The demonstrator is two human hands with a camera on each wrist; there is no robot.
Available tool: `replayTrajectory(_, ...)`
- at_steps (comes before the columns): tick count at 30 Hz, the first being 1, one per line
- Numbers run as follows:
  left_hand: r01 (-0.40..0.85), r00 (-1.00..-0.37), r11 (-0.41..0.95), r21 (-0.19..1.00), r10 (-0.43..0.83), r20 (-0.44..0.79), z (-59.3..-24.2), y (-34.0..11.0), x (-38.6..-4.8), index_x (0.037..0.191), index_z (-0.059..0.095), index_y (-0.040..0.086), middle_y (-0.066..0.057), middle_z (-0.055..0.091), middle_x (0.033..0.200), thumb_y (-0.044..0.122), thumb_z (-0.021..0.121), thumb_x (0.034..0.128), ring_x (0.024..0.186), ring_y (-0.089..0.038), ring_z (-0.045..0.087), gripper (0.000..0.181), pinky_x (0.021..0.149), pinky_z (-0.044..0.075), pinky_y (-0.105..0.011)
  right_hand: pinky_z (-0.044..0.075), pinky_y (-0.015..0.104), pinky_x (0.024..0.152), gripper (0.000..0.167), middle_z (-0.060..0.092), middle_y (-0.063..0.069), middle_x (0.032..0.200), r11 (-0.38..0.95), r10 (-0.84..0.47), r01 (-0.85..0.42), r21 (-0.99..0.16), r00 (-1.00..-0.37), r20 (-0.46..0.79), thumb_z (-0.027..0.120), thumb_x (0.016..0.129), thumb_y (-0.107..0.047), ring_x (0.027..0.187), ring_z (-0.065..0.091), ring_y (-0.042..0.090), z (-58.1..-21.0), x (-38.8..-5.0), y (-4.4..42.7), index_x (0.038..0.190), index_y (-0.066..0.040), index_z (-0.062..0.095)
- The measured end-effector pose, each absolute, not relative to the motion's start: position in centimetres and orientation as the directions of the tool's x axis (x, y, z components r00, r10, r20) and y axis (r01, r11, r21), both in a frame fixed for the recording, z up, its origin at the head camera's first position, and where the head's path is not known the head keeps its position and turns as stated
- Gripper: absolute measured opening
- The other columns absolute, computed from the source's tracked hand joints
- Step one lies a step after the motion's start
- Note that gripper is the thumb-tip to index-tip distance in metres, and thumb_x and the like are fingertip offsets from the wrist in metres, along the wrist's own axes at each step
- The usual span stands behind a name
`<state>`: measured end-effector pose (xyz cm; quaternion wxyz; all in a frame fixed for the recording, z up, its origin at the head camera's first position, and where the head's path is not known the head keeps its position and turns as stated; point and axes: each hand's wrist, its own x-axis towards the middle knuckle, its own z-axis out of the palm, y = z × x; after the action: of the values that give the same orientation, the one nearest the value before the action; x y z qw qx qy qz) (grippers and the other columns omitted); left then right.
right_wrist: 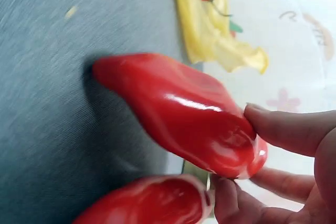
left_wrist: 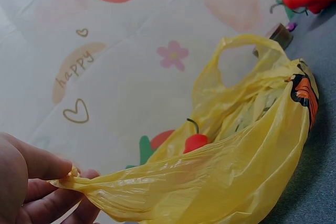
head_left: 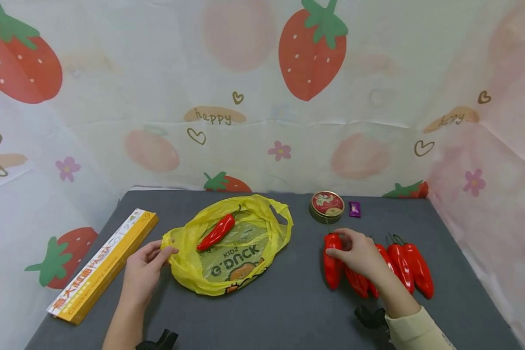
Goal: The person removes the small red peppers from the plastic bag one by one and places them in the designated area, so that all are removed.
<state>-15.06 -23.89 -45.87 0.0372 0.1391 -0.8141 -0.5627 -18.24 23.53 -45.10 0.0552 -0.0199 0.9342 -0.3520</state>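
A yellow plastic bag (head_left: 188, 272) lies spread open on the dark table, one red chili pepper (head_left: 217, 233) inside it. My left hand (head_left: 146, 272) pinches the bag's left rim between thumb and fingers; the left wrist view shows the gathered plastic (left_wrist: 79, 182) in that grip. On the right, my right hand (head_left: 359, 253) holds another red pepper (head_left: 332, 262) near its stem end, between thumb and fingers. In the right wrist view this pepper (right_wrist: 173, 108) has its tip pointing to the table. Several more red peppers (head_left: 415, 267) lie beside and partly behind the right hand.
A long yellow and white pasta box (head_left: 105, 267) lies along the table's left side. Near the back edge stand a round red-lidded tin (head_left: 327, 206) and a small purple wrapped piece (head_left: 355, 209). A strawberry-print cloth (head_left: 262, 97) hangs behind the table.
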Motion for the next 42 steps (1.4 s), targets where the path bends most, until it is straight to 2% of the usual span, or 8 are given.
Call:
replayTrajectory(3, -0.178, -0.96, 0.326, 0.929, -0.265, -0.091, -46.0, -23.9, -15.1, 0.128, 0.065, 0.009, 0.008, 0.076, 0.101, 0.038, 0.061, 0.1012, 0.093, -0.008, 0.06, 0.04, 0.085, 0.054, -0.022, 0.055, 0.05, 0.084, 0.061, 0.069, 0.015, 0.112, 0.791, -0.078, -0.009, -0.611, -0.993, -0.087, 0.077, 0.089, -0.039, 0.098, 0.062, 0.028, -45.4, -18.3, 23.7, 0.137, -0.007, 0.059)
replayTrajectory(8, -0.173, -0.962, 0.33, 0.928, -0.258, -0.088, -46.1, -23.9, -15.2, 0.129, 0.065, 0.009, 0.009, 0.076, 0.101, 0.038, 0.06, 0.1016, 0.094, -0.008, 0.06, 0.04, 0.085, 0.053, -0.022, 0.052, 0.058, 0.089, 0.061, 0.065, 0.02, 0.123, 0.819, -0.069, -0.011, -0.574, -0.994, -0.079, 0.075, 0.09, -0.04, 0.107, 0.06, 0.036, -45.9, -18.2, 23.8, 0.137, -0.006, 0.059)
replayTrajectory(13, -0.173, -0.963, 0.332, 0.927, -0.255, -0.088, -46.0, -24.0, -15.2, 0.13, 0.064, 0.009, 0.008, 0.076, 0.102, 0.038, 0.059, 0.1021, 0.096, -0.007, 0.06, 0.04, 0.086, 0.053, -0.02, 0.052, 0.055, 0.082, 0.061, 0.058, 0.021, 0.117, 0.839, -0.046, -0.006, -0.544, -0.997, -0.06, 0.077, 0.088, -0.042, 0.099, 0.056, 0.034, -46.4, -18.2, 23.7, 0.135, -0.006, 0.061)
replayTrajectory(19, -0.19, -0.959, 0.331, 0.924, -0.263, -0.103, -45.8, -23.9, -15.3, 0.13, 0.064, 0.01, 0.006, 0.075, 0.105, 0.04, 0.06, 0.1013, 0.098, -0.007, 0.06, 0.042, 0.086, 0.053, -0.019, 0.054, 0.048, 0.074, 0.063, 0.056, 0.023, 0.118, 0.882, -0.025, -0.011, -0.471, -0.999, -0.024, 0.078, 0.086, -0.045, 0.089, 0.059, 0.03, -47.0, -18.1, 23.2, 0.134, -0.008, 0.062)
replayTrajectory(25, -0.202, -0.956, 0.331, 0.922, -0.27, -0.112, -45.6, -23.8, -15.2, 0.131, 0.064, 0.01, 0.005, 0.075, 0.106, 0.041, 0.06, 0.101, 0.098, -0.007, 0.059, 0.043, 0.086, 0.053, -0.018, 0.054, 0.048, 0.072, 0.064, 0.056, 0.022, 0.119, 0.908, 0.008, 0.01, -0.419, -1.0, -0.007, 0.08, 0.083, -0.049, 0.09, 0.06, 0.031, -47.3, -18.0, 23.2, 0.13, -0.008, 0.065)
replayTrajectory(32, -0.194, -0.958, 0.332, 0.923, -0.265, -0.106, -45.7, -23.9, -15.3, 0.131, 0.064, 0.01, 0.005, 0.075, 0.106, 0.04, 0.059, 0.1015, 0.098, -0.006, 0.06, 0.043, 0.087, 0.053, -0.019, 0.052, 0.043, 0.068, 0.062, 0.057, 0.021, 0.116, 0.892, -0.006, 0.002, -0.452, -1.0, -0.016, 0.079, 0.084, -0.049, 0.086, 0.058, 0.027, -46.7, -17.9, 23.4, 0.128, -0.008, 0.066)
replayTrajectory(39, -0.191, -0.959, 0.323, 0.927, -0.265, -0.105, -45.9, -24.0, -15.3, 0.13, 0.064, 0.009, 0.005, 0.076, 0.104, 0.038, 0.06, 0.1015, 0.096, -0.006, 0.061, 0.041, 0.086, 0.054, -0.02, 0.055, 0.05, 0.08, 0.057, 0.06, 0.018, 0.121, 0.875, -0.019, -0.022, -0.484, -1.0, 0.011, 0.077, 0.088, -0.044, 0.1, 0.061, 0.03, -45.5, -17.9, 22.9, 0.13, -0.009, 0.065)
replayTrajectory(42, -0.187, -0.959, 0.325, 0.927, -0.264, -0.101, -45.9, -24.1, -15.3, 0.13, 0.064, 0.009, 0.005, 0.076, 0.104, 0.039, 0.06, 0.1014, 0.096, -0.006, 0.061, 0.042, 0.086, 0.054, -0.02, 0.056, 0.048, 0.079, 0.054, 0.062, 0.016, 0.119, 0.857, -0.037, -0.061, -0.512, -0.998, 0.057, 0.078, 0.088, -0.042, 0.098, 0.063, 0.028, -44.9, -18.1, 22.4, 0.128, -0.009, 0.066)
